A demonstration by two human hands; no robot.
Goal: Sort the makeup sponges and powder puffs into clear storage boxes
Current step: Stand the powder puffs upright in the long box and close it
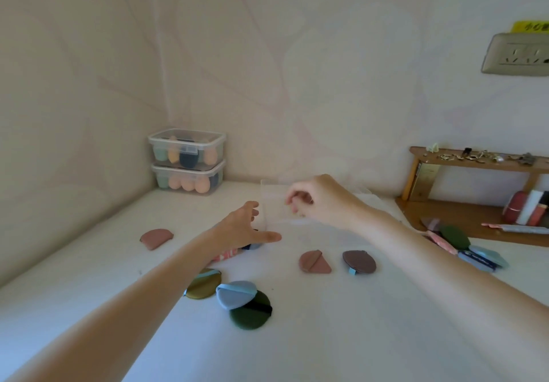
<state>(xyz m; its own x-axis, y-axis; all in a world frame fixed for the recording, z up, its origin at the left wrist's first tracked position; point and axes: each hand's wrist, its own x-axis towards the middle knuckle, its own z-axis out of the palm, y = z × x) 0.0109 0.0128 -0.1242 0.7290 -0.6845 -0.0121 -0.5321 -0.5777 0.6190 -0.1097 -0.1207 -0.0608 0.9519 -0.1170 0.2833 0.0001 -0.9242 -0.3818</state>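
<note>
nearest to us on the white desk (341, 337) lie the powder puffs: a dark green puff (252, 314) with a black strap, a light blue puff (234, 292) lying partly on it, and an olive puff (205, 283) beside them. a bit farther are a pink puff (313, 262) and a brown puff (359, 261), near each other but apart. we think these are soft, flat and very light, so they will squash and not break. a good place to hold one is the strap, or a pinch at the thin edge. farther on, our left hand (246, 227) is spread wide, reaching to the side of a clear box (271, 203). our right hand (315, 197) is over that box with its fingers curled down; we cannot tell if it pinches anything. the box looks stiff, light and slippery, and it is hard to see, so we should hold it by its side walls. more puffs sit at the right (475, 254), and one pink puff (156, 237) is at the left. far back in the corner, two shut boxes (187, 160) are stacked, with egg-shaped sponges (190, 184) inside.
</note>
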